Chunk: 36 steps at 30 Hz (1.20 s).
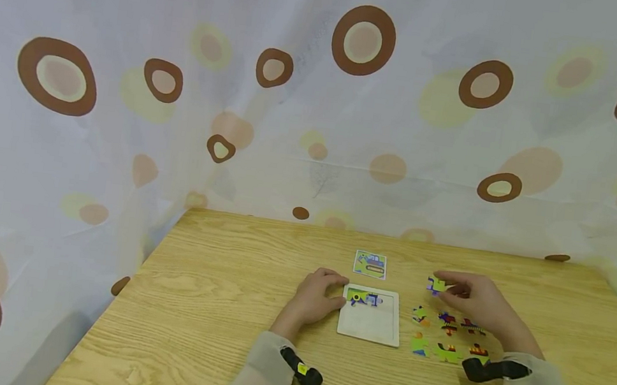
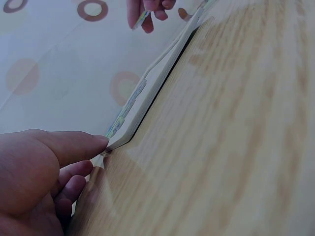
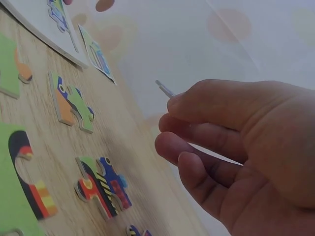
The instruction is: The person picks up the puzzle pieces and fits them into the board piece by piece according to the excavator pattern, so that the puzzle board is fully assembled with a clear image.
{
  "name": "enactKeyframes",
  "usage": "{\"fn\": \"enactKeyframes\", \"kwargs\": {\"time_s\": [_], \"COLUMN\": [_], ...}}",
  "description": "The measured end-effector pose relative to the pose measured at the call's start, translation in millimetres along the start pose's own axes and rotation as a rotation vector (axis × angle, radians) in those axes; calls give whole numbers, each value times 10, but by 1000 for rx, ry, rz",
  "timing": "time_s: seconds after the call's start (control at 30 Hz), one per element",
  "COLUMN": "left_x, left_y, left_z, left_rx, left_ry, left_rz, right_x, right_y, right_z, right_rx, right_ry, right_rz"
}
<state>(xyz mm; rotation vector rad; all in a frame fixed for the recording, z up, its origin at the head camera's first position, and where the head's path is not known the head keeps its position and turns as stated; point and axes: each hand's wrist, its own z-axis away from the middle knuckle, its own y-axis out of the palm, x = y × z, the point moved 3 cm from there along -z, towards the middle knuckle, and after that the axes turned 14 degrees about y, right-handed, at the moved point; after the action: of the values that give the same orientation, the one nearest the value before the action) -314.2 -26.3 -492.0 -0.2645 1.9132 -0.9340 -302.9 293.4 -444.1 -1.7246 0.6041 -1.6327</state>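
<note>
My right hand (image 1: 475, 296) pinches a puzzle piece (image 1: 436, 285) in green, yellow and purple, held up above the table; in the right wrist view only a thin edge of the piece (image 3: 165, 89) shows beyond the thumb. My left hand (image 1: 315, 296) rests at the left side of a white puzzle tray (image 1: 370, 325), thumb and forefinger apart and touching its rim. Joined pieces (image 1: 365, 298) with a blue and green picture lie along the tray's upper left. In the left wrist view the thumb (image 2: 91, 142) meets the tray's corner.
Several loose puzzle pieces (image 1: 447, 353) lie in rows right of the tray, below the right hand. A small picture card (image 1: 370, 264) of a blue digger lies behind the tray. The wooden table (image 1: 203, 295) ends at a spotted curtain (image 1: 294, 120).
</note>
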Motion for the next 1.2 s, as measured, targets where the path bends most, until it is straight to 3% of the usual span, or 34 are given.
{"fn": "enactKeyframes", "kwargs": {"time_s": [0.23,0.93,1.2], "left_x": [0,-2,-4], "left_y": [3,4,5], "left_z": [4,-4,-1], "left_rx": [-6,-5,-5], "left_ry": [0,-1,-5], "left_rz": [11,4,8], "right_x": [69,282,263], "right_y": [62,250,341], "right_z": [-10,-26,-76], "right_rx": [-6,-9,-10], "right_ry": [-3,-126,-137], "right_rz": [0,7,11]}}
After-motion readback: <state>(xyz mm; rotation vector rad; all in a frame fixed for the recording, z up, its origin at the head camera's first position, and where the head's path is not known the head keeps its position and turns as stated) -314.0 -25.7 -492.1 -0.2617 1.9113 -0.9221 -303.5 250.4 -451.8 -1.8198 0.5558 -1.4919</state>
